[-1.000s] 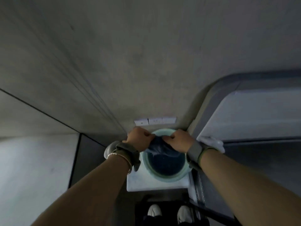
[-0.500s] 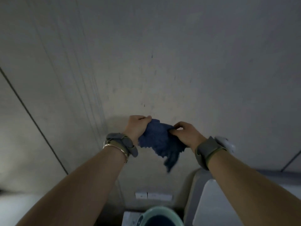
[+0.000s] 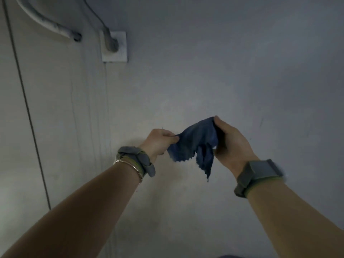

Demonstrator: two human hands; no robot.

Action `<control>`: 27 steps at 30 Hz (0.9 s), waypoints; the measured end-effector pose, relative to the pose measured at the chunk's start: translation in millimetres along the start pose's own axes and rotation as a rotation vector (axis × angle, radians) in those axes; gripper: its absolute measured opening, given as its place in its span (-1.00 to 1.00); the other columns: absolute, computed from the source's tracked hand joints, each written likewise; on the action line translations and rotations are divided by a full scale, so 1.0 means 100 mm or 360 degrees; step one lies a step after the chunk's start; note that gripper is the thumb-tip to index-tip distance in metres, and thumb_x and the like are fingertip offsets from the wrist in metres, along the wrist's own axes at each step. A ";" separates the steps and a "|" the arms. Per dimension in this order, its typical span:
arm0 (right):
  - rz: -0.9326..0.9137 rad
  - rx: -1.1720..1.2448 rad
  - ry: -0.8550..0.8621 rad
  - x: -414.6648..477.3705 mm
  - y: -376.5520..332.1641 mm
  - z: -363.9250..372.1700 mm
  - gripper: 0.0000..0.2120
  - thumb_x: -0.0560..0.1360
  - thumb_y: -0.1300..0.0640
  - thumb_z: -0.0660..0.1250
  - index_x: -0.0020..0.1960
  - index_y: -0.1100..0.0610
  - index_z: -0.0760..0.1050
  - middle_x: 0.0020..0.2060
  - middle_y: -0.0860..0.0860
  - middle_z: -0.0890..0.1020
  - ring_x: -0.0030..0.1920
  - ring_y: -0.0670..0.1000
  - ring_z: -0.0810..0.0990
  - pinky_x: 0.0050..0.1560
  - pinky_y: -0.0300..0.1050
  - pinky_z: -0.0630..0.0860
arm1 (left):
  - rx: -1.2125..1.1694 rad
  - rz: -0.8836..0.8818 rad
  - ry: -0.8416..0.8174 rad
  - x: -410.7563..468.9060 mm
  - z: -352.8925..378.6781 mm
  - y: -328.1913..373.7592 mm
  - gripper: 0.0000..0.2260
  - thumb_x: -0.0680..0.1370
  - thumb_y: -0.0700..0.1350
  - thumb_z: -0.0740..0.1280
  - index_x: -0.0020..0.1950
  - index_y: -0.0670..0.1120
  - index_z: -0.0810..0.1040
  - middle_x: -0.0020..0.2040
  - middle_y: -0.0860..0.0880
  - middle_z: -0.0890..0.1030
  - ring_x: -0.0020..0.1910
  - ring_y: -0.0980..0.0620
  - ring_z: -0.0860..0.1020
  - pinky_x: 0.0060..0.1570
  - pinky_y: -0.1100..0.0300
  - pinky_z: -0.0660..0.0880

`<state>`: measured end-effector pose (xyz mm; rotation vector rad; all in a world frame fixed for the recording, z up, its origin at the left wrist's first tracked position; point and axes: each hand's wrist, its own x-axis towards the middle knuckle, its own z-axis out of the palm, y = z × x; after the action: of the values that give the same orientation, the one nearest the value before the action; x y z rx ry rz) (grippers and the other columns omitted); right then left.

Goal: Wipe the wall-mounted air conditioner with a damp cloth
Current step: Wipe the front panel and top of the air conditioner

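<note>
I have lifted the blue cloth (image 3: 197,142) from the basin; my left hand (image 3: 160,141) and right hand (image 3: 229,144) now hold it spread before the wall (image 3: 204,81). The air conditioner is probably above, out of view, so wiping comes next.

You held the blue cloth (image 3: 196,142) between left hand (image 3: 159,142) and right hand (image 3: 229,144), before a wall (image 3: 204,71).

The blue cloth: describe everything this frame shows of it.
The blue cloth is a dark blue, thin, soft-looking fabric with a zigzag-cut edge. It is crumpled, not spread flat, and held in the air in front of a pale wall. The left hand pinches its left end; the right hand grips its upper right part. A loose corner hangs down to a point between the wrists. Whether it is damp cannot be told.
</note>
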<state>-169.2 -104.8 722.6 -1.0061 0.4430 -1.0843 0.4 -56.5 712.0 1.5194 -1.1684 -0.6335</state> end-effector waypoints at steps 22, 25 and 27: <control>-0.1929 -0.1848 0.0402 0.26 -1.62 1.78 -0.74 0.52 0.28 0.14 0.20 0.29 0.29 0.04 0.27 0.56 0.01 0.25 0.54 0.04 0.17 0.48 | -0.0147 0.0836 0.0006 0.27 -1.03 2.12 -0.88 0.57 -0.03 0.24 -0.01 -0.02 0.54 -0.13 0.03 0.64 -0.14 0.08 0.61 -0.09 0.14 0.48; -0.2168 -0.1917 0.0544 0.52 -1.92 2.00 -0.71 0.53 0.29 0.13 0.24 0.24 0.36 0.18 0.26 0.49 0.10 0.24 0.49 0.12 0.12 0.43 | -0.0100 0.0960 0.0244 0.49 -1.43 2.28 -0.87 0.56 -0.06 0.25 0.03 -0.06 0.53 -0.14 0.03 0.62 -0.19 0.09 0.58 -0.18 0.20 0.46; -0.2276 -0.1888 0.0705 0.63 -2.11 2.10 -0.67 0.52 0.31 0.14 0.27 0.21 0.38 0.24 0.25 0.42 0.12 0.24 0.46 0.16 0.06 0.40 | 0.0005 0.1038 0.0409 0.53 -1.60 2.35 -0.91 0.55 -0.08 0.26 -0.06 -0.06 0.54 -0.14 -0.02 0.59 -0.25 0.11 0.53 -0.28 0.25 0.43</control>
<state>-97.2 -87.2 1017.9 -2.2887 0.7745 -2.4633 77.7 -27.1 989.1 1.0835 -1.3588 0.0032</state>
